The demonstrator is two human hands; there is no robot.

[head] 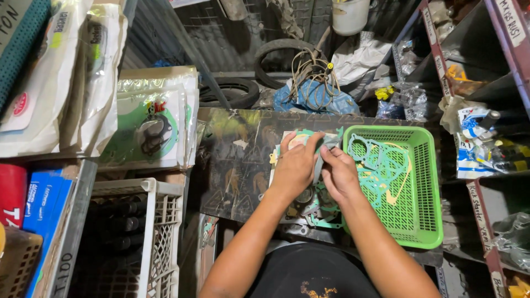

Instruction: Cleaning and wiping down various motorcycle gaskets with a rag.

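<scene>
Fingers: in the head view the fingers (pixel 302 144) of both hands are bent and pinched on a small grey-green gasket piece (pixel 330 144), held between the two hands over the middle of the worktop.
Left hand: the left hand (pixel 294 168) lies palm down, its fingertips curled onto the left edge of the gasket piece; its forearm runs down to the bottom of the picture.
Right hand: the right hand (pixel 339 175) sits just beside the left, touching it, with thumb and fingers closed on the lower right part of the same piece.
Gasket piece: thin, flat and greyish, it stands up a little between the fingertips, just left of the basket's rim.
Under the hands: a loose heap of flat gaskets (pixel 320 212), teal and cream, lies on the dark board (pixel 232 165) that serves as the worktop; the hands cover much of it.
Basket: a green plastic basket (pixel 428 182) stands at the right of the hands, touching the heap, with more teal and cream gaskets lying flat inside.
Left side: packets of gasket sets (pixel 152 124) in clear wrap lean in a stack, and a white plastic crate (pixel 160 232) holding dark parts stands below them.
Right side: metal shelving (pixel 480 83) holds small packaged parts.
Behind: tyres (pixel 234 91) and a tangle of cable (pixel 314 72) lie beyond the board.
</scene>
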